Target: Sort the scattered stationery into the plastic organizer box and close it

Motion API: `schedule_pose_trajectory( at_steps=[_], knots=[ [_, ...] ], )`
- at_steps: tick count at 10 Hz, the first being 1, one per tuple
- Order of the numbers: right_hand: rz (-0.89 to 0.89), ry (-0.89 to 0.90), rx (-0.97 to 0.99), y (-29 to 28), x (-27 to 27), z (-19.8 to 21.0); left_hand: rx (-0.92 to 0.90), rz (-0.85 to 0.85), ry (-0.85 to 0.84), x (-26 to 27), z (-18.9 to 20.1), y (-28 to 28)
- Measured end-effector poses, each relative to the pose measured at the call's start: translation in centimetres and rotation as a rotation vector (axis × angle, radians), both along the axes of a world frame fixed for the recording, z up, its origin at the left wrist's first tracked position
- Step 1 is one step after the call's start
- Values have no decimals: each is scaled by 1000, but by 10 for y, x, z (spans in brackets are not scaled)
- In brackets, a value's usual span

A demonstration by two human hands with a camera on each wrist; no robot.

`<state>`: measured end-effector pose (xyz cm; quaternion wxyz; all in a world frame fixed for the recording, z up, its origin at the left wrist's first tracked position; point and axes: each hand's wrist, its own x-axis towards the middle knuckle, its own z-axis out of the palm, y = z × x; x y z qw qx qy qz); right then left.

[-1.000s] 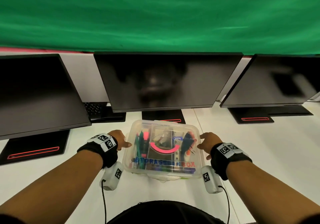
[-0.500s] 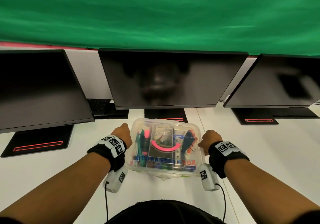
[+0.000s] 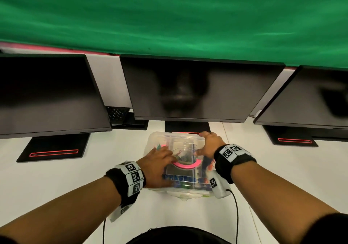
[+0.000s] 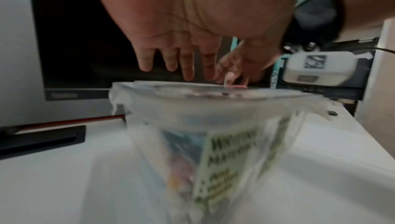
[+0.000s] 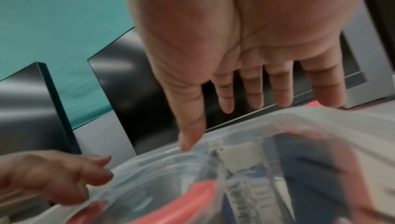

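Note:
The clear plastic organizer box (image 3: 185,186) stands on the white desk in front of me with its lid on. Stationery and a pink curved handle (image 3: 186,166) show through the lid. My left hand (image 3: 158,161) lies flat on the lid's near left part, fingers straight. My right hand (image 3: 209,145) rests on the far right part with its fingers spread. In the left wrist view the left hand (image 4: 181,62) reaches over the box (image 4: 213,118). In the right wrist view the right hand (image 5: 245,92) hovers with its thumb tip touching the lid of the box (image 5: 299,143).
Three dark monitors stand along the back: left (image 3: 50,94), middle (image 3: 199,91) and right (image 3: 308,100). Their black bases sit on the white desk (image 3: 79,183). A keyboard (image 3: 116,112) lies behind the left monitor. A green backdrop (image 3: 169,13) hangs above.
Both hands have left the box's left and right sides and now lie on top of its lid. The box has stayed in place.

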<state>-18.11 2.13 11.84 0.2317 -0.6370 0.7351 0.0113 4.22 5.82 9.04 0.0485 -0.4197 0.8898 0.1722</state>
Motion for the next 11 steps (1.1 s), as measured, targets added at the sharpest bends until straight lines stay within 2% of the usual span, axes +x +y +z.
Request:
schedule_pose_trajectory(
  at_steps=[1, 2, 4, 8, 10, 11],
  knots=[
    [178, 107, 84, -12, 12, -3, 28, -63, -110, -2, -7, 9],
    [223, 119, 120, -22, 18, -4, -8, -43, -129, -3, -15, 11],
    [215, 130, 238, -37, 14, 0, -60, 4, -138, -8, -18, 16],
    [241, 34, 272, -58, 13, -12, -17, 32, -181, -20, -15, 20],
    [215, 94, 154, -41, 9, -8, 10, 30, -115, -17, -10, 18],
    [172, -10, 48, -15, -9, -12, 42, 97, 146, 2, -10, 32]
  ],
)
